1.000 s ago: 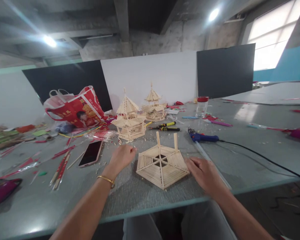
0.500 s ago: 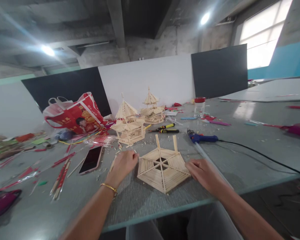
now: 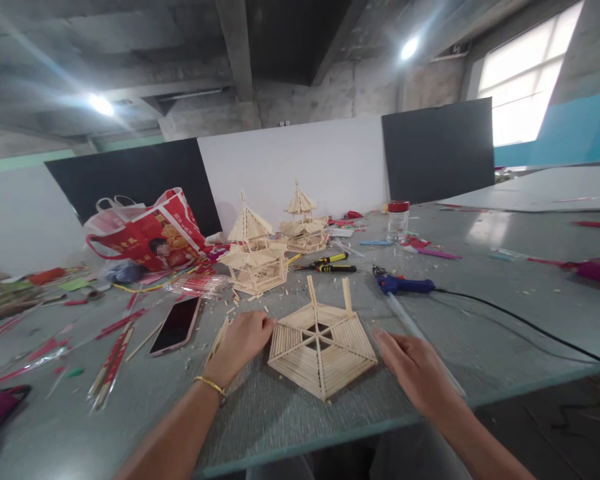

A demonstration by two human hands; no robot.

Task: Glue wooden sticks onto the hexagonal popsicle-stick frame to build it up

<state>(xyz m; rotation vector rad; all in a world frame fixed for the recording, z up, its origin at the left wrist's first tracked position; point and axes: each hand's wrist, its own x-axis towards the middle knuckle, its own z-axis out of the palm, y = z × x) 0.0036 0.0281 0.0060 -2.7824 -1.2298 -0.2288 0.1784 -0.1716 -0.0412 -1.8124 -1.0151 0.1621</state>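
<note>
A hexagonal wooden-stick panel sits at the front of the table, with a dark opening around its centre and two short sticks standing up at its far edge. My left hand, wearing a gold bracelet, is at the panel's left corner with fingers closed on its edge; the fingertips are partly hidden. Just off the right side, my right hand holds nothing, its fingers loosely apart. Beside my left hand lie some loose sticks. A blue glue gun rests beyond my right hand.
Two stick pavilion models stand behind the panel, near yellow-black pliers. A phone and wrapped chopsticks lie left. Farther back are a red bag and a red-lidded jar. The glue gun's cord runs right.
My right hand has come away from the panel's right edge and its fingers have loosened. My left hand stays at the left corner. The view has shifted slightly.
</note>
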